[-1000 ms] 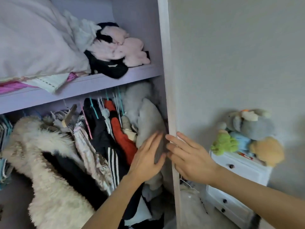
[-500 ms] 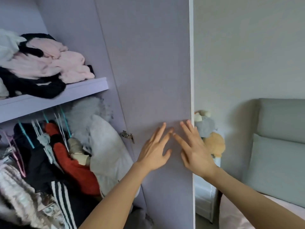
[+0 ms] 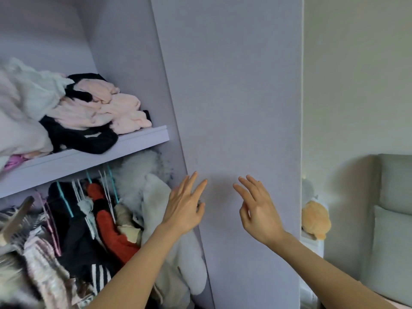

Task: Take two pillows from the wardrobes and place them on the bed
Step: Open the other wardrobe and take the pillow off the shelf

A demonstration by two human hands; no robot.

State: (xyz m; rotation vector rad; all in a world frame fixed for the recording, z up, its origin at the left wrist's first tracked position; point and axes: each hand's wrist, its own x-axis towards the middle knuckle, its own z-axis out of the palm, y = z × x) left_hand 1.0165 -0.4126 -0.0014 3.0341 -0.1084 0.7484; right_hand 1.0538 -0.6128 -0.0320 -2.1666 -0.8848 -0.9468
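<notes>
Step in hand: judged from the frame, the person is swinging the wardrobe door point(image 3: 234, 121) on its hinge; the direction of travel cannot be told from this view.
Left hand point(image 3: 185, 208): fingers straight and spread, holding nothing, at the hinge-side edge of the door panel; contact with the panel cannot be confirmed.
Right hand point(image 3: 259, 214): fingers loosely extended, holding nothing, in front of the panel; contact likewise unclear.
Technique: keep both palms flat against the panel and apply even pressure at mid-height, clear of the hinge edge, so no finger enters the gap between door and carcass. Check that the hanging clothes point(image 3: 93, 230) do not bulge into the door's path.
Task object: no pillow is in either hand. A large pale padded item point(image 3: 15, 121) lies at the left of the shelf point(image 3: 93, 156) and may be bedding; it cannot be identified with certainty.
Progress: by appearance, no pillow has been taken out in this view.
Shelf contents: a heap of folded pink, white and black clothes point(image 3: 100, 112) next to the pale item.
Rail below: garments on hangers, including a red one, a black one with white stripes and a grey fluffy one.
Room: the bed point(image 3: 392, 241) with a grey padded headboard stands at the far right, well apart from the wardrobe; a grey-green cushion leans on the headboard.
Between wardrobe and bed: soft toys point(image 3: 315, 219) on a white piece of furniture, mostly hidden by the door.
Surface: no table or counter is visible.
</notes>
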